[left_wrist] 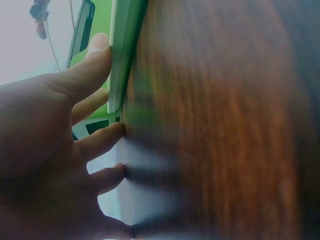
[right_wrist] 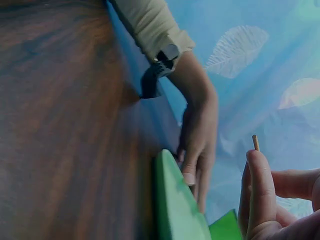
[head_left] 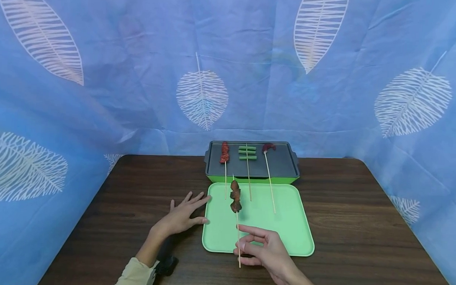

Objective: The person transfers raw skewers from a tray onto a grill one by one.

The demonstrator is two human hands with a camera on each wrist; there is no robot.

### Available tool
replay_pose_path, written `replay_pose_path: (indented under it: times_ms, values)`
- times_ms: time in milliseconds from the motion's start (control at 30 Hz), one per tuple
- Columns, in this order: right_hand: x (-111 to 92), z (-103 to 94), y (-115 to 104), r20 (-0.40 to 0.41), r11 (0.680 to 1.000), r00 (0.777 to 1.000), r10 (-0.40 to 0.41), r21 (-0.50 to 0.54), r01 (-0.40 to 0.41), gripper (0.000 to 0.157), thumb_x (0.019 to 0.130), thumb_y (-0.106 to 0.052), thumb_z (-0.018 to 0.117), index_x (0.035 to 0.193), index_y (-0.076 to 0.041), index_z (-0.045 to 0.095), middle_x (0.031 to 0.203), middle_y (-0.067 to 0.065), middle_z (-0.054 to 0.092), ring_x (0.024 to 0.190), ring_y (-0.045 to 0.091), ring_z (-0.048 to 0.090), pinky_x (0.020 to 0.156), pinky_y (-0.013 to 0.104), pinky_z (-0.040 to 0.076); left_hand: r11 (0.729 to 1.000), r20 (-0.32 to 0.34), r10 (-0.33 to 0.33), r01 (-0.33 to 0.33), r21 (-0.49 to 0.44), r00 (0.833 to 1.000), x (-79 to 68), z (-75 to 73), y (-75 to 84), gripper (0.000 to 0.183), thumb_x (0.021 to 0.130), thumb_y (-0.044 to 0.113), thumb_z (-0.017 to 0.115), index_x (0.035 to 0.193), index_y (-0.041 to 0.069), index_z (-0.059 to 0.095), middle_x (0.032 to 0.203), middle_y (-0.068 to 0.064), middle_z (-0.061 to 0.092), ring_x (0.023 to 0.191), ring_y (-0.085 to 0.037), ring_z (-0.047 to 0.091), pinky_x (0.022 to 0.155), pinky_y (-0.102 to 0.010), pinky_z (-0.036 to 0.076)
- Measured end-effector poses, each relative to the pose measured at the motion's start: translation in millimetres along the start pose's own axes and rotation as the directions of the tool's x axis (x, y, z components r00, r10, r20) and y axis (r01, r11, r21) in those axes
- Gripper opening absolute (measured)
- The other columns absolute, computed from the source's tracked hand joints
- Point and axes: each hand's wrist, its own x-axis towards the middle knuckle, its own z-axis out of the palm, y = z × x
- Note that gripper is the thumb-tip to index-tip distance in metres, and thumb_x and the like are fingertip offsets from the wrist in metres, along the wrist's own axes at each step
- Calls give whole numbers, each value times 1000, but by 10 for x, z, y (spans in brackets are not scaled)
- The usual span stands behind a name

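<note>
My right hand [head_left: 263, 250] pinches the lower stick of a skewer of brown meat chunks [head_left: 235, 196], held above the light green tray [head_left: 285, 241]. In the right wrist view the stick's end [right_wrist: 255, 142] pokes out past the right hand's fingers [right_wrist: 261, 185]. My left hand [head_left: 184, 215] lies with fingers spread at the tray's left edge, thumb and forefinger touching the rim. In the left wrist view the left hand's thumb [left_wrist: 92, 65] rests against the tray's side [left_wrist: 120, 60], other fingertips on the table.
Behind the tray stands a green-sided grill with a dark plate [head_left: 257, 168]. On it lie a red meat skewer [head_left: 225, 153], a green vegetable skewer [head_left: 247, 153] and a dark red curled piece on a stick [head_left: 268, 147], their sticks reaching over the tray. A blue leaf-patterned cloth [head_left: 147, 72] hangs behind the wooden table [head_left: 353, 230].
</note>
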Motion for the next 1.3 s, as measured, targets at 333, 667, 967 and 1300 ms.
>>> replay_pose_path:
  times_ms: [333, 667, 967, 1300]
  values:
    - [5, -123, -258, -31, 996, 998, -61, -62, 59, 57, 94, -6, 73, 146, 6, 53, 99, 10, 69, 97, 29, 74, 81, 45, 61, 1000, 9, 1, -1, -7, 1000, -3, 12, -17, 74, 98, 46, 67, 162, 25, 36, 169, -13, 23, 154, -47, 6, 103, -86, -4]
    - [-1, -452, -429, -38, 994, 997, -75, -86, 71, 62, 96, -8, 72, 150, 6, 47, 103, 9, 67, 100, 25, 74, 84, 42, 60, 1000, 6, 18, -18, -12, 1000, -1, 5, -14, 75, 98, 47, 66, 162, 25, 36, 169, -12, 22, 155, -46, 6, 103, -86, -4]
    - [57, -817, -525, -111, 990, 989, -100, -111, 87, 62, 98, -9, 71, 152, 6, 44, 106, 9, 67, 102, 22, 74, 84, 39, 60, 1000, 5, 22, -22, -6, 1000, 7, 1, -22, 75, 98, 46, 66, 162, 24, 35, 169, -13, 23, 154, -47, 7, 102, -87, -3]
    - [253, -1293, -625, -132, 981, 985, -112, -173, 88, 64, 101, -10, 67, 155, 9, 37, 110, 7, 72, 101, 15, 74, 86, 37, 59, 1000, 9, 8, -8, -14, 1000, -6, -2, -23, 74, 99, 46, 66, 162, 24, 36, 169, -12, 23, 154, -47, 6, 103, -86, -4]
